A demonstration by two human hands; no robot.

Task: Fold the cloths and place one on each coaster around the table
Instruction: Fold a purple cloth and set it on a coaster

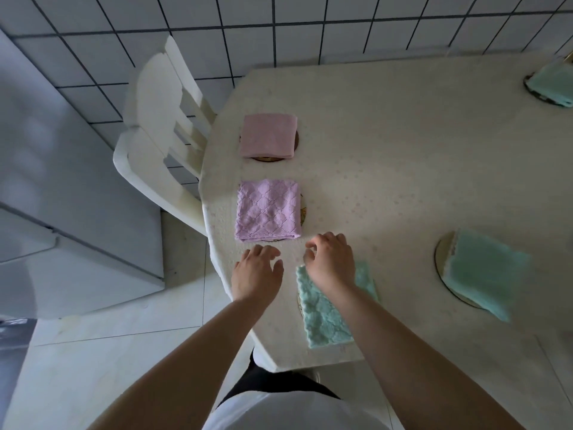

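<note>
Five folded cloths (268, 210) lie on coasters (441, 259) around the table (387, 169); a chair (161, 135) stands left.

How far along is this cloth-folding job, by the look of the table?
Nearly done, it seems. Five folded cloths lie on coasters: the pink cloth, lilac cloth, near green cloth, right green cloth and far green cloth. The left hand and right hand hold nothing. No unfolded cloth or bare coaster shows, though part of the table is out of view.

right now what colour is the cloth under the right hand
Mint green cloth, waffle-textured, clearest in the head view.
</note>
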